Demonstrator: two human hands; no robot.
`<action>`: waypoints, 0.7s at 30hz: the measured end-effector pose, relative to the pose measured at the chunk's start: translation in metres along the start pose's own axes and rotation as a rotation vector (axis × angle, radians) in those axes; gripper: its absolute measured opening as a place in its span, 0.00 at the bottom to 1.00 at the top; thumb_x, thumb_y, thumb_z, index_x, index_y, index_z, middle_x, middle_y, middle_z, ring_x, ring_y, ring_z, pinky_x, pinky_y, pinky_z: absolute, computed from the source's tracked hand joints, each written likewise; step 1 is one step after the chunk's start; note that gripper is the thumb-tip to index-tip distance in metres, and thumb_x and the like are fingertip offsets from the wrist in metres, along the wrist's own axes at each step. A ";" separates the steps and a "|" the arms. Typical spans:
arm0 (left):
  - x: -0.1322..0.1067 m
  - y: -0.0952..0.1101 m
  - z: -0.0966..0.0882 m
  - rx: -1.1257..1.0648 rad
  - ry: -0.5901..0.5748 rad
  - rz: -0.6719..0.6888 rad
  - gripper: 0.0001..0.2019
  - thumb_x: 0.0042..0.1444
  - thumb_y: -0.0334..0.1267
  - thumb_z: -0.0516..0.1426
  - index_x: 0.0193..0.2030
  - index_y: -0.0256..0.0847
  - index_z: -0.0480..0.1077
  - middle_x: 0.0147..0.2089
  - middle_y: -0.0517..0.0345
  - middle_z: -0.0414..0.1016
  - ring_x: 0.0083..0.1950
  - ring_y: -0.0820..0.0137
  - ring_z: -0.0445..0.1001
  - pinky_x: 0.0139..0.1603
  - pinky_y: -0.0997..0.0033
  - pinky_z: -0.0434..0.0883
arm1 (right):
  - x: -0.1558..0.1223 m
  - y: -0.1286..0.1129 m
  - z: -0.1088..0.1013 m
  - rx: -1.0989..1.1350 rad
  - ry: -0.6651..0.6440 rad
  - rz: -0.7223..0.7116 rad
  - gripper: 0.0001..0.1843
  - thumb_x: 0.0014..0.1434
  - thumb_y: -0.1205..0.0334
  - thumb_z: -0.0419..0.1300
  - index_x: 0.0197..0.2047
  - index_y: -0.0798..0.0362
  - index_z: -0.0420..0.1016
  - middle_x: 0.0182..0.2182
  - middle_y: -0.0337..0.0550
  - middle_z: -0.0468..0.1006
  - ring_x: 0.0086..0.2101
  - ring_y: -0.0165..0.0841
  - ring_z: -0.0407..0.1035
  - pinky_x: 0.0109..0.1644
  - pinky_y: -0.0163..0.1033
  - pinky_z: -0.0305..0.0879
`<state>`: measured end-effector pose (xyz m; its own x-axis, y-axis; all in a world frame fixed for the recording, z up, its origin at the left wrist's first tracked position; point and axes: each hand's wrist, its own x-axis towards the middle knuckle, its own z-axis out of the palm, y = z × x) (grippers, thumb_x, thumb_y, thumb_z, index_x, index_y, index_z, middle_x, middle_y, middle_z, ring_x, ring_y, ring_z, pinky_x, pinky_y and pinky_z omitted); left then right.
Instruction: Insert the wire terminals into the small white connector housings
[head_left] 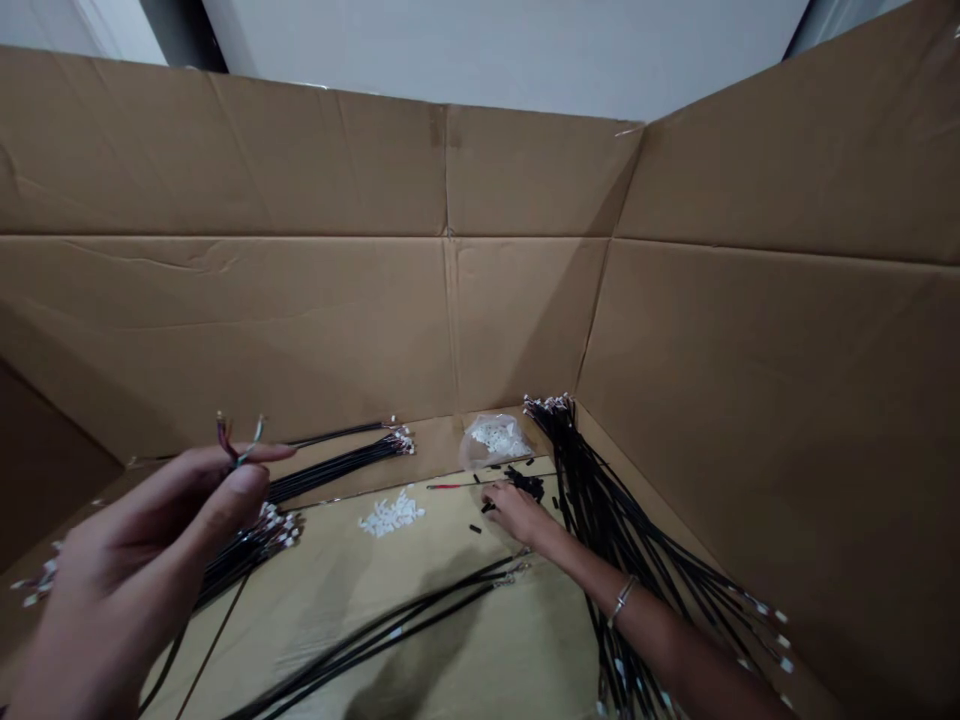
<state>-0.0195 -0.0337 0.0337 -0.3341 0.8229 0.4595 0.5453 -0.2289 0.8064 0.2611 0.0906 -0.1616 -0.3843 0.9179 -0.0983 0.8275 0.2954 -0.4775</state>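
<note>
My left hand (142, 570) is raised at the lower left, its thumb and fingers pinched on the end of a black cable (236, 445) whose coloured wire tips stick up. My right hand (517, 512) reaches far forward on the cardboard floor, with a bracelet on the wrist. Its fingertips rest at a small pile of black sleeve pieces (525, 483). I cannot tell whether the right fingers hold one of the pieces.
Tall cardboard walls (450, 300) surround the work area. A big bundle of black cables (622, 530) lies along the right wall, other bundles (337, 465) at the left. White connectors (390, 515) are scattered mid-floor, and more sit in a clear bag (495, 438).
</note>
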 end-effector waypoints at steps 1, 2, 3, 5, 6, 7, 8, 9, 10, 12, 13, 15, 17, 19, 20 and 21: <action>-0.004 -0.003 0.001 -0.004 -0.011 0.002 0.15 0.59 0.59 0.59 0.42 0.55 0.79 0.41 0.69 0.81 0.45 0.64 0.78 0.33 0.75 0.74 | 0.001 0.001 0.001 0.000 -0.004 0.001 0.15 0.70 0.58 0.63 0.57 0.55 0.74 0.54 0.49 0.77 0.50 0.43 0.76 0.52 0.53 0.76; -0.005 -0.007 0.003 -0.015 -0.024 0.012 0.15 0.58 0.60 0.60 0.41 0.55 0.79 0.40 0.67 0.82 0.42 0.64 0.79 0.32 0.74 0.75 | 0.001 0.001 0.001 0.000 -0.010 0.006 0.15 0.70 0.58 0.63 0.57 0.55 0.74 0.54 0.49 0.77 0.49 0.42 0.76 0.52 0.53 0.76; -0.006 -0.011 0.006 -0.031 -0.049 0.027 0.15 0.57 0.59 0.60 0.40 0.55 0.80 0.39 0.64 0.83 0.40 0.64 0.79 0.30 0.74 0.75 | 0.002 0.002 0.002 0.001 -0.015 0.012 0.15 0.70 0.58 0.63 0.57 0.55 0.74 0.54 0.49 0.77 0.49 0.42 0.76 0.52 0.53 0.76; -0.004 -0.017 0.015 -0.070 -0.131 0.066 0.15 0.54 0.58 0.62 0.36 0.52 0.81 0.34 0.58 0.83 0.31 0.66 0.78 0.26 0.74 0.73 | 0.002 0.001 0.004 0.012 -0.008 0.022 0.16 0.70 0.58 0.63 0.57 0.55 0.74 0.55 0.50 0.77 0.49 0.43 0.76 0.52 0.53 0.76; -0.003 -0.018 0.021 -0.089 -0.184 0.083 0.15 0.54 0.58 0.63 0.34 0.50 0.81 0.31 0.56 0.82 0.29 0.66 0.77 0.24 0.74 0.73 | 0.002 -0.001 0.005 0.019 0.001 0.029 0.16 0.70 0.58 0.63 0.58 0.55 0.74 0.55 0.50 0.77 0.50 0.43 0.76 0.53 0.53 0.76; -0.002 -0.018 0.028 -0.109 -0.236 0.103 0.16 0.53 0.58 0.62 0.31 0.49 0.81 0.27 0.56 0.80 0.26 0.68 0.75 0.22 0.74 0.71 | 0.001 -0.002 0.006 0.029 0.012 0.036 0.17 0.70 0.58 0.63 0.58 0.54 0.74 0.56 0.50 0.76 0.50 0.43 0.75 0.53 0.54 0.75; -0.002 -0.018 0.036 -0.125 -0.287 0.115 0.17 0.53 0.58 0.62 0.29 0.48 0.80 0.25 0.57 0.78 0.24 0.68 0.73 0.22 0.74 0.71 | 0.001 -0.004 0.007 0.042 0.024 0.044 0.17 0.70 0.58 0.63 0.59 0.54 0.73 0.56 0.50 0.76 0.51 0.44 0.75 0.54 0.54 0.75; -0.002 -0.018 0.043 -0.141 -0.324 0.121 0.17 0.55 0.57 0.61 0.31 0.47 0.80 0.26 0.57 0.79 0.25 0.68 0.74 0.24 0.74 0.72 | 0.000 -0.006 0.008 0.059 0.036 0.054 0.17 0.70 0.58 0.63 0.59 0.54 0.73 0.57 0.50 0.76 0.52 0.44 0.75 0.54 0.55 0.75; -0.002 -0.017 0.050 -0.159 -0.357 0.127 0.18 0.56 0.58 0.60 0.33 0.46 0.80 0.28 0.56 0.79 0.28 0.67 0.75 0.27 0.74 0.74 | 0.000 -0.008 0.010 0.082 0.048 0.065 0.16 0.70 0.58 0.63 0.59 0.53 0.74 0.57 0.50 0.76 0.52 0.44 0.74 0.55 0.54 0.74; -0.005 -0.018 0.061 -0.189 -0.406 0.133 0.20 0.59 0.59 0.58 0.35 0.45 0.79 0.32 0.55 0.81 0.33 0.65 0.78 0.33 0.72 0.76 | 0.000 -0.012 0.012 0.150 0.072 0.088 0.15 0.70 0.58 0.62 0.58 0.53 0.74 0.57 0.50 0.76 0.52 0.43 0.75 0.54 0.53 0.75; -0.006 -0.019 0.064 -0.201 -0.421 0.137 0.21 0.60 0.60 0.57 0.36 0.44 0.79 0.33 0.54 0.81 0.36 0.65 0.79 0.36 0.71 0.77 | 0.000 -0.013 0.012 0.194 0.084 0.097 0.15 0.70 0.58 0.63 0.58 0.53 0.74 0.56 0.50 0.76 0.51 0.43 0.75 0.54 0.53 0.75; -0.007 -0.023 0.067 -0.218 -0.429 0.148 0.24 0.63 0.62 0.54 0.36 0.44 0.79 0.34 0.53 0.81 0.38 0.64 0.79 0.39 0.69 0.77 | 0.002 -0.016 0.008 0.302 0.108 0.104 0.16 0.70 0.58 0.63 0.57 0.54 0.74 0.55 0.50 0.77 0.49 0.42 0.76 0.52 0.52 0.76; -0.008 -0.026 0.067 -0.232 -0.422 0.164 0.26 0.65 0.62 0.51 0.34 0.44 0.79 0.33 0.54 0.79 0.36 0.66 0.77 0.37 0.70 0.75 | 0.007 -0.018 0.000 0.434 0.141 0.100 0.16 0.70 0.58 0.63 0.57 0.55 0.74 0.53 0.49 0.78 0.47 0.41 0.76 0.50 0.51 0.77; -0.007 -0.028 0.064 -0.242 -0.417 0.182 0.26 0.67 0.60 0.51 0.33 0.44 0.79 0.30 0.56 0.77 0.32 0.68 0.75 0.32 0.73 0.73 | 0.014 -0.025 -0.013 0.592 0.191 0.089 0.15 0.70 0.57 0.62 0.55 0.55 0.74 0.49 0.48 0.78 0.43 0.39 0.77 0.46 0.48 0.77; -0.007 -0.029 0.063 -0.243 -0.415 0.192 0.25 0.68 0.59 0.51 0.33 0.43 0.78 0.29 0.57 0.76 0.31 0.69 0.74 0.31 0.74 0.72 | 0.017 -0.030 -0.021 0.679 0.223 0.079 0.14 0.71 0.57 0.62 0.55 0.56 0.74 0.48 0.47 0.79 0.41 0.37 0.77 0.44 0.46 0.77; -0.006 -0.029 0.062 -0.242 -0.412 0.203 0.24 0.68 0.57 0.51 0.34 0.43 0.78 0.29 0.57 0.76 0.31 0.70 0.74 0.30 0.75 0.71 | 0.020 -0.037 -0.029 0.769 0.255 0.062 0.14 0.71 0.56 0.61 0.54 0.56 0.74 0.46 0.46 0.79 0.39 0.36 0.77 0.42 0.44 0.77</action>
<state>0.0146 -0.0003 -0.0156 0.1176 0.8746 0.4704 0.3579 -0.4792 0.8014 0.2341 0.1060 -0.1204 -0.1654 0.9861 0.0132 0.2961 0.0624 -0.9531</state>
